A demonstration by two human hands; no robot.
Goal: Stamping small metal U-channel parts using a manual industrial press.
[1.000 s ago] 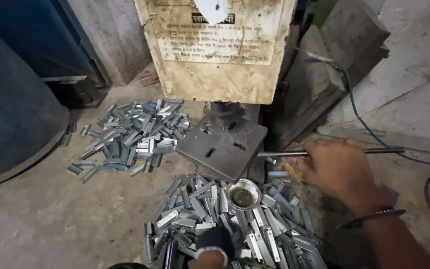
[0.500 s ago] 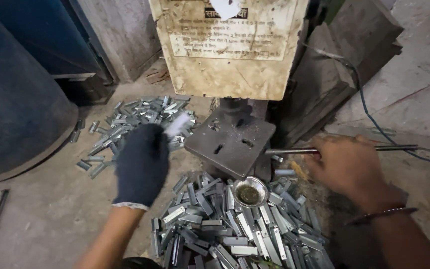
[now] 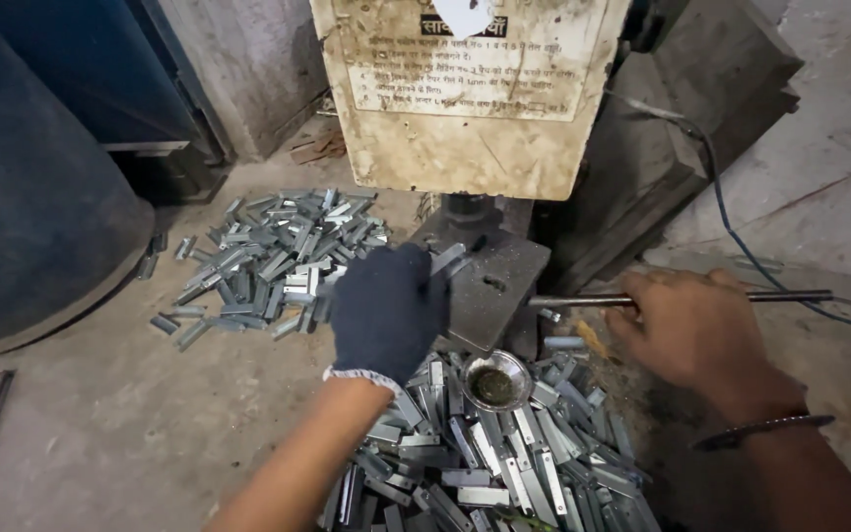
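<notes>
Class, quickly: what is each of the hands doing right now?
Left hand: gloved, closed on a small metal strip at the press plate.
Right hand: bare, closed around the metal lever.

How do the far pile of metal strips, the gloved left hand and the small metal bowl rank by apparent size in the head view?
1. far pile of metal strips
2. left hand, though it sits nearer the camera, so it looks enlarged
3. small metal bowl

Dim, soft daylight falls from the upper right, leaving the pale concrete floor (image 3: pixel 819 158) there brightest while the dark blue drum (image 3: pixel 22 217) at left sinks into shadow. The heaped flat silver metal strips (image 3: pixel 504 473) catch mild glints without harsh glare. Focus is fairly sharp at centre, with wide-angle stretching and slight softness toward the edges.
</notes>
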